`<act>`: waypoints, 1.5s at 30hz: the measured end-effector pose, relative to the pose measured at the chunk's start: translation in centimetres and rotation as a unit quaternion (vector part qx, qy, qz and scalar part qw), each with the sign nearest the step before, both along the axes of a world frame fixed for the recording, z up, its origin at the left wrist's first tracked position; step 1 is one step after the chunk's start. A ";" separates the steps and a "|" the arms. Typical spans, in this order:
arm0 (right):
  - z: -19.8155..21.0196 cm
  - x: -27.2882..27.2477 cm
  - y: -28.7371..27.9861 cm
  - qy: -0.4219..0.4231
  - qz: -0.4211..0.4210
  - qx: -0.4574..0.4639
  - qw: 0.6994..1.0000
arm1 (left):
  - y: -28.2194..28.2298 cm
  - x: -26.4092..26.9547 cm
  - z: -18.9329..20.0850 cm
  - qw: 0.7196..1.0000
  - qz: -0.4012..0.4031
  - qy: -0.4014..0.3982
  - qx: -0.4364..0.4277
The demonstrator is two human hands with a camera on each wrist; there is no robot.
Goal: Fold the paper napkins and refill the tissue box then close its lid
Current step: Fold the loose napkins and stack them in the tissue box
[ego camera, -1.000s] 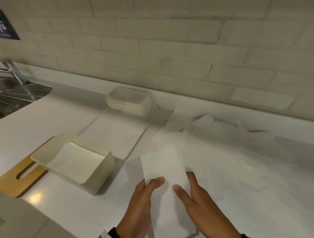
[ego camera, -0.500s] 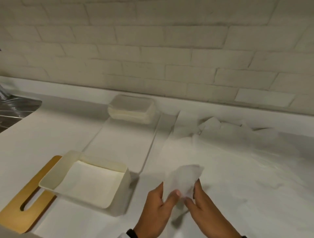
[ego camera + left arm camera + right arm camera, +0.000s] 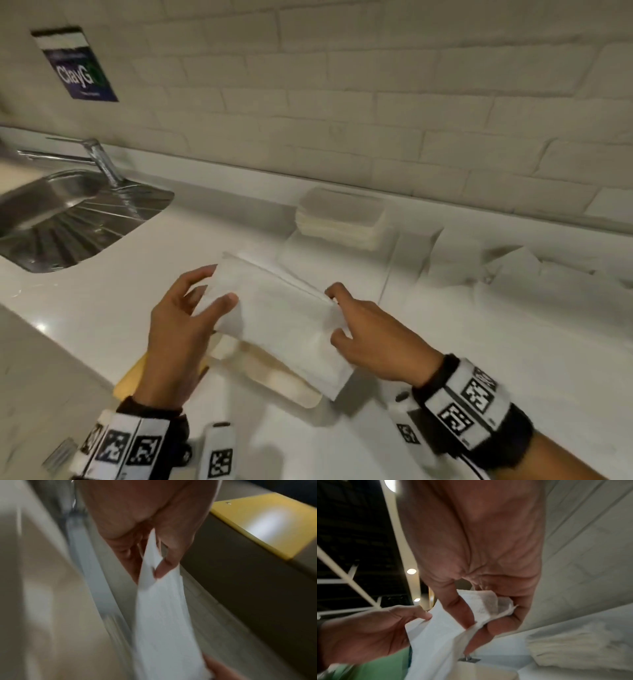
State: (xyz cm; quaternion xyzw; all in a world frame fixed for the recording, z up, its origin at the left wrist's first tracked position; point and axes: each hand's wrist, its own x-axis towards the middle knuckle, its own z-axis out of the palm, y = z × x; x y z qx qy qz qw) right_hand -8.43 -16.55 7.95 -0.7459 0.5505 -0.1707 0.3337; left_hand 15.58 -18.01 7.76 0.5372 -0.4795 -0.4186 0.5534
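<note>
White paper is pinched at both ends: left hand (image 3: 178,329) and right hand (image 3: 373,339) each clamp thumb against fingers on the folded white paper napkin (image 3: 277,318), held taut above the open cream tissue box (image 3: 274,380), presumably for lowering in flat.

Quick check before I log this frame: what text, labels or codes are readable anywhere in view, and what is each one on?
"ClayG": white letters on the dark blue sign stuck to the brick wall above the sink; the word seems to run on, but the rest is unreadable.
Smaller lines above and below that word on the sign: too blurred to read.
Wristbands: black-and-white square code markers only, no words.
Folded napkin, tissue box: no text visible.
</note>
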 end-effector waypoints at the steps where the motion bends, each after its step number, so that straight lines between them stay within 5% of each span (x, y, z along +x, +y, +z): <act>1: -0.3 1.2 -1.0 0.039 0.020 0.006 0.999 | -0.5 1.8 -0.2 0.997 -0.005 -0.076 0.001; 5: -2.4 4.8 -3.1 0.159 0.081 0.055 0.982 | -2.2 4.8 -2.9 0.936 -0.064 -0.346 0.029; 9: -4.6 6.1 -3.2 0.262 0.109 0.052 0.958 | -3.4 4.4 -5.1 0.869 -0.111 -0.482 0.022; 13: -5.5 6.4 -2.6 0.318 0.101 -0.012 0.943 | -3.6 4.1 -5.1 0.704 -0.106 -0.700 -0.060; 15: -5.1 6.4 -1.7 0.298 0.088 -0.065 0.948 | -3.6 3.7 -4.9 0.673 -0.099 -0.722 -0.122; 17: -3.9 5.9 -0.5 0.243 0.077 -0.125 0.959 | -4.1 2.9 -4.9 0.698 -0.134 -0.696 -0.103; 19: -2.3 4.5 1.2 0.171 0.068 -0.158 0.970 | -4.9 2.8 -5.6 0.724 -0.226 -0.651 0.021; 23: -1.1 -3.4 5.9 0.090 0.020 -0.126 0.988 | -5.9 3.1 -6.1 0.706 -0.327 -0.615 0.132; 29: -4.2 -22.5 17.4 0.239 -0.150 0.000 0.959 | -4.1 1.0 0.8 0.868 -0.206 -0.451 -0.039; 32: -5.9 -29.0 24.0 0.307 -0.195 0.070 0.929 | 1.8 -8.5 2.8 0.875 -0.254 -0.395 -0.115; 35: -7.3 -32.1 27.9 0.305 -0.187 0.145 0.923 | 8.8 -20.0 0.7 0.802 -0.434 -0.383 -0.146; 38: -8.5 -33.7 29.5 0.285 -0.187 0.142 0.929 | 14.0 -28.3 -4.9 0.620 -0.607 -0.462 -0.184; 40: -9.3 -34.4 29.7 0.273 -0.190 0.108 0.937 | 16.2 -32.2 -7.9 0.531 -0.620 -0.535 -0.218; 42: -9.9 -34.8 29.7 0.272 -0.192 0.084 0.939 | 17.7 -35.3 -9.9 0.494 -0.618 -0.563 -0.240; 45: -10.7 -35.5 29.8 0.278 -0.177 0.066 0.942 | 19.1 -38.4 -12.2 0.479 -0.595 -0.553 -0.331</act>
